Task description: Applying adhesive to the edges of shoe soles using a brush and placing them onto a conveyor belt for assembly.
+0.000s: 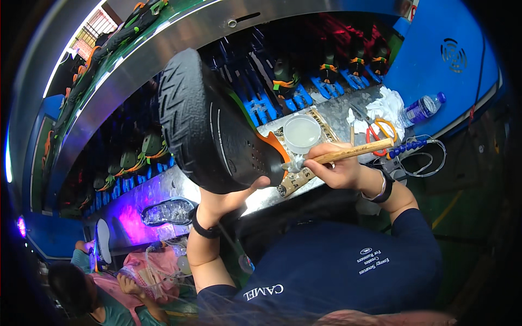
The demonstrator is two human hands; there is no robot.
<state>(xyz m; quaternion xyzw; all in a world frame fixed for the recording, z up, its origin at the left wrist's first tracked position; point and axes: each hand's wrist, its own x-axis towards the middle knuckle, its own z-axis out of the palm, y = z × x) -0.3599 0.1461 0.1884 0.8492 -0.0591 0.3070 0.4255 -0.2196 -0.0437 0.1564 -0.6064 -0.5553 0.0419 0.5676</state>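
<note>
My left hand [228,202] holds up a black shoe [234,144] by its lower end, thumb extended along its side. The shoe has a thick treaded sole, a row of small holes and an orange edge. In my right hand [343,165] is a brush [359,151] with a wooden handle. Its pale bristles are at the orange edge of the shoe and look to be touching it. Just beyond the brush tip, a round clear bowl [302,133] of cloudy liquid stands on a strip of printed cardboard [294,185].
Right of the bowl lie a white rag [387,108], scissors [384,136], a capped bottle [423,110] and a blue coiled hose [408,148]. Behind, shoes hang on blue racks [298,99]. A plastic-covered sole [168,212] rests left; another person [73,290] sits there holding a shoe.
</note>
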